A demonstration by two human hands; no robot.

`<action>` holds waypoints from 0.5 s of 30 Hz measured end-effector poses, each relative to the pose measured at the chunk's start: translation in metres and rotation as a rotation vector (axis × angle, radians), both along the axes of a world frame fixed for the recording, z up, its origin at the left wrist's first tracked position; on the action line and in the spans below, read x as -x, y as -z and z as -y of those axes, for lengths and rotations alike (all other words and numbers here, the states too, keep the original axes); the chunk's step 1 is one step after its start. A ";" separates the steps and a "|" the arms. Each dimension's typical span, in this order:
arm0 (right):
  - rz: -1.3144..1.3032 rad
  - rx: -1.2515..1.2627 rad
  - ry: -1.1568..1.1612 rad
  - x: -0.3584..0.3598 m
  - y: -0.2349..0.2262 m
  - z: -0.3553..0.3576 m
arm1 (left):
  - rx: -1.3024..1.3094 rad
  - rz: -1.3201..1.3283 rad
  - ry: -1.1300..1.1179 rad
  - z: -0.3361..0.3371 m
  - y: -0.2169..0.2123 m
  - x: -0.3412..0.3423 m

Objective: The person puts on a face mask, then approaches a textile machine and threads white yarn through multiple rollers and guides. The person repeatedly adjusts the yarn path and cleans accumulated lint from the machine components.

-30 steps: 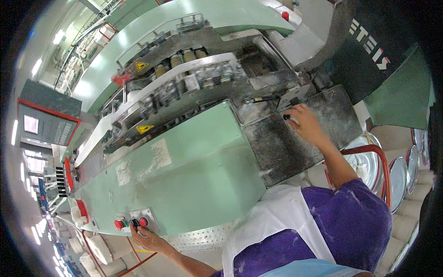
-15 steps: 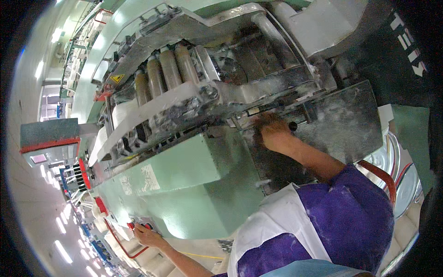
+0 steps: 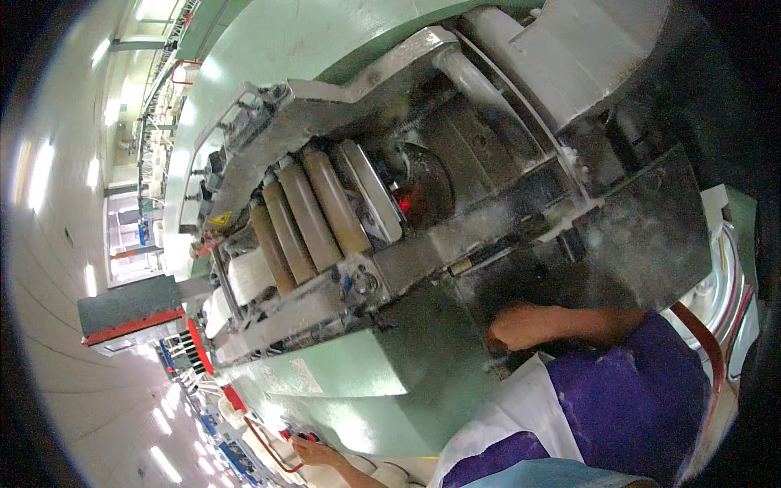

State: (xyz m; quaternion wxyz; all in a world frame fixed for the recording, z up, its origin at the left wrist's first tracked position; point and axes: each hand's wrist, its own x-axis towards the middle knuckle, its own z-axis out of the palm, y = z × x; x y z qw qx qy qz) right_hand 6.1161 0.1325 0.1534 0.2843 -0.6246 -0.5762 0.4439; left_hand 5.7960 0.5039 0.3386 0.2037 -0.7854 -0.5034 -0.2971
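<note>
At the lower left, my left hand (image 3: 319, 453) reaches a small red control knob (image 3: 286, 435) on the green machine housing (image 3: 325, 423). Its fingertips are closed at the knob. My right hand (image 3: 525, 325) is curled in front of my apron, below the dark dusty metal panel (image 3: 626, 236). Deep shadow hides its fingertips and whatever they grip. Above the hands, several brown rollers (image 3: 309, 211) lie side by side in the machine, along with a shiny metal bar (image 3: 370, 191). A red light (image 3: 404, 200) glows beside a dark round part.
A grey frame edge (image 3: 488, 236) runs slantwise across the machine front. A red-rimmed box (image 3: 134, 313) projects at the left. Hoses (image 3: 728, 276) and a red-brown curved rail (image 3: 704, 346) are close to my right elbow. Bright lamps (image 3: 167, 464) line the hall.
My right hand has come down and toward me, away from the black knob. The grey front bar now sits lower, exposing more of the rollers. A red light now shows. The view has shifted.
</note>
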 end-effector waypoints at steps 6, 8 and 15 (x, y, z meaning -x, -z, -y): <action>0.178 -0.235 0.458 0.002 0.030 -0.020 | 0.088 0.039 0.032 -0.010 0.002 0.013; 0.107 -0.372 0.653 -0.004 0.024 -0.024 | 0.090 0.035 0.059 -0.013 0.001 0.015; -0.226 -0.170 1.062 -0.048 -0.001 -0.057 | 0.059 0.013 0.012 -0.017 0.006 0.019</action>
